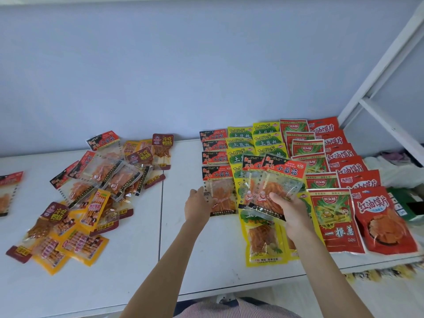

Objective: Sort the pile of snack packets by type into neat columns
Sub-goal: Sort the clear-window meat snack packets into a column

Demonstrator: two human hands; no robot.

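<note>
Snack packets are what we are sorting, and we are partway through: to the far left of both hands an unsorted pile (pixel 85 198) lies jumbled on the white table (pixel 142 271), while around and beyond our hands stand the finished columns.

Our right hand (pixel 291 214) grips two black-and-red gluten-strip packets (pixel 273 184), thumb on top and fingers curled beneath, holding them lifted and tilted above the yellow potato-shred column (pixel 259 239). Our left hand (pixel 198 206) rests on the left edge of the nearest packet in the matching black-and-red column (pixel 216 171), thumb pressing its clear window; how the fingers lie we cannot fully tell, but they look fairly flat and not wrapped around it.

Further right of the right hand sit the red scallion column (pixel 335 221) and the red chilli-slice column (pixel 385 221).

We judge the step in hand to be adding the two held packets to the black-and-red column. The next move calls for carrying them leftward, over to the left hand, and laying them overlapped just nearer than the packet it steadies, edges squared, without nudging the yellow column beside it.
</note>
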